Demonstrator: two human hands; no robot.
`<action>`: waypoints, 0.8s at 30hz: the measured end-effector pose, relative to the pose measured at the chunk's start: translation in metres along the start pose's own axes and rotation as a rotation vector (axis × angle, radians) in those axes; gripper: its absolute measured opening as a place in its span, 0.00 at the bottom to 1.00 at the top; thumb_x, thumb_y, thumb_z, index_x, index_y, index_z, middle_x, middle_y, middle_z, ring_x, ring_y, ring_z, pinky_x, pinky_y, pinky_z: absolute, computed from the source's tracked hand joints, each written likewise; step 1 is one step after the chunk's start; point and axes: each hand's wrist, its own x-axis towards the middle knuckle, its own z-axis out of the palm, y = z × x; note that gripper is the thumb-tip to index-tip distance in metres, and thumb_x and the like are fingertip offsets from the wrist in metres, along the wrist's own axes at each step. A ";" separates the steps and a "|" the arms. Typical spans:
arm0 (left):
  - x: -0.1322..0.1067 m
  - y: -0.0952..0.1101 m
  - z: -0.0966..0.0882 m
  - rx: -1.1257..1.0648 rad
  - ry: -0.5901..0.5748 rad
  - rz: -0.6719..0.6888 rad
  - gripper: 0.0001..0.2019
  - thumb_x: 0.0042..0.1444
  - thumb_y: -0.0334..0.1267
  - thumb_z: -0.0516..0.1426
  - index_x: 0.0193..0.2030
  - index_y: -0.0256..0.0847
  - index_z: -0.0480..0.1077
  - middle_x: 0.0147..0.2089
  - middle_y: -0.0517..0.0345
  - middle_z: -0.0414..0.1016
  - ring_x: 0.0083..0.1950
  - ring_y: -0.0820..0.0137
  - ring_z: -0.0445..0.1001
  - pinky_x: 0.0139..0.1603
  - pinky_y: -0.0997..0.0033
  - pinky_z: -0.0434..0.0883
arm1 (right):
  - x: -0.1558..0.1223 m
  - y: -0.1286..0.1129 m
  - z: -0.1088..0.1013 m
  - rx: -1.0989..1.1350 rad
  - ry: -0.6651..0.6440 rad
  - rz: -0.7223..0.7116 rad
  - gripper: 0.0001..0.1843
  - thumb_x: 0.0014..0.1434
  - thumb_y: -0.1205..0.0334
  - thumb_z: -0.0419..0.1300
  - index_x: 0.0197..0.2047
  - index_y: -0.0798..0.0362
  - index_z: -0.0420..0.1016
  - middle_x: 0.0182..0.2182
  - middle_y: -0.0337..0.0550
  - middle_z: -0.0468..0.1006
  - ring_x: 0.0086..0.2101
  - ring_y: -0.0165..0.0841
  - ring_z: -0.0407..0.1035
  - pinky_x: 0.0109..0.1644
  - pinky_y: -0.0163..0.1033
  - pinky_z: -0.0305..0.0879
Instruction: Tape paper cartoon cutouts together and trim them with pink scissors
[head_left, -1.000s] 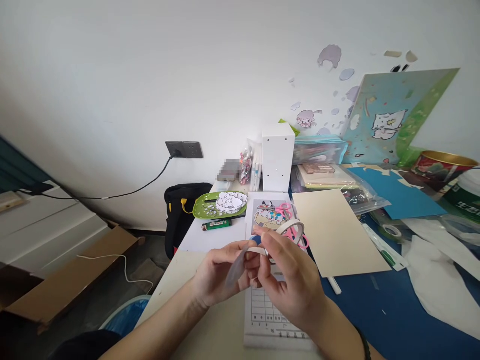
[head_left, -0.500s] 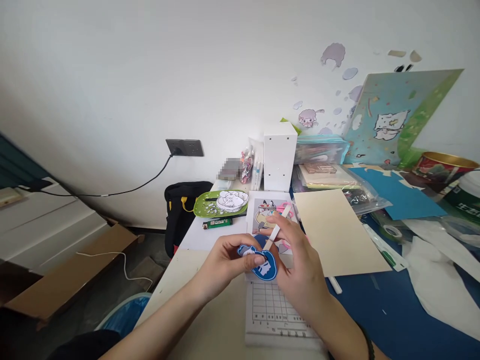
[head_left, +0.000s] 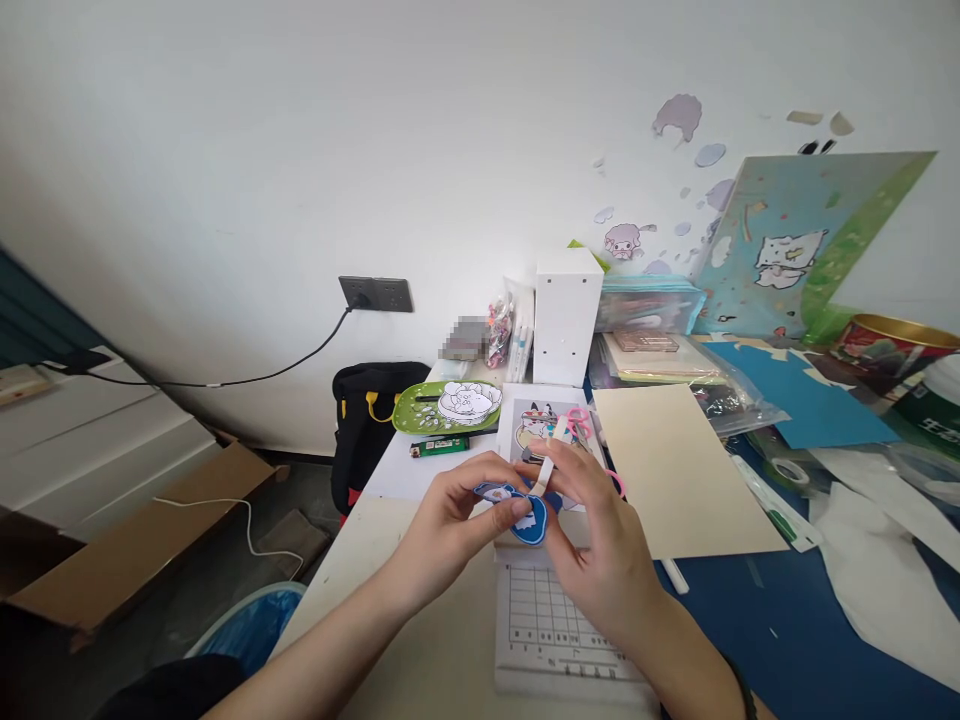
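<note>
My left hand (head_left: 461,510) pinches a blue paper cutout (head_left: 530,528) with a white figure on it, thumb in front and fingers behind. A second lobe of the cutout shows beside the thumb, partly covered by it. My right hand (head_left: 604,515) is curled at the cutout's right edge. Its fingers hold a narrow white strip (head_left: 556,447), which slants up from behind the cutout; the strip's lower end looks beige. Beneath the hands lie a printed picture sheet (head_left: 517,395), pink-handled scissors (head_left: 579,420) and a sheet with a printed grid (head_left: 536,605).
Left of the hands are a green tray (head_left: 409,418) with a drawn cutout and a green box cutter (head_left: 439,447). A cream sheet (head_left: 667,470) lies to the right. A white box (head_left: 568,315) stands behind. Paper scraps and tape (head_left: 790,473) sit farther right.
The blue cutout has tipped, so its face looks shorter and its left lobe flatter. The white strip has shifted slightly left and down, and my right fingers have lowered over it.
</note>
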 end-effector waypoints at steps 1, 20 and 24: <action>0.000 0.000 0.000 -0.012 -0.001 0.010 0.01 0.52 0.34 0.62 0.31 0.42 0.76 0.37 0.57 0.72 0.40 0.68 0.69 0.43 0.69 0.66 | 0.000 0.000 0.000 -0.019 -0.005 -0.010 0.38 0.58 0.80 0.51 0.67 0.45 0.44 0.55 0.50 0.66 0.53 0.37 0.66 0.47 0.44 0.74; -0.004 -0.002 0.004 -0.443 -0.114 -0.226 0.09 0.53 0.40 0.62 0.35 0.36 0.76 0.31 0.55 0.76 0.35 0.70 0.72 0.38 0.73 0.67 | 0.012 0.034 -0.049 -0.443 -0.257 0.697 0.14 0.63 0.61 0.47 0.43 0.54 0.71 0.34 0.43 0.75 0.30 0.32 0.71 0.34 0.36 0.64; -0.003 -0.005 0.002 -0.335 0.024 -0.154 0.07 0.51 0.40 0.63 0.31 0.39 0.74 0.30 0.57 0.77 0.34 0.69 0.73 0.39 0.70 0.69 | 0.008 0.049 -0.042 -0.615 -0.413 0.773 0.11 0.57 0.59 0.55 0.34 0.57 0.76 0.34 0.49 0.74 0.34 0.39 0.71 0.34 0.39 0.62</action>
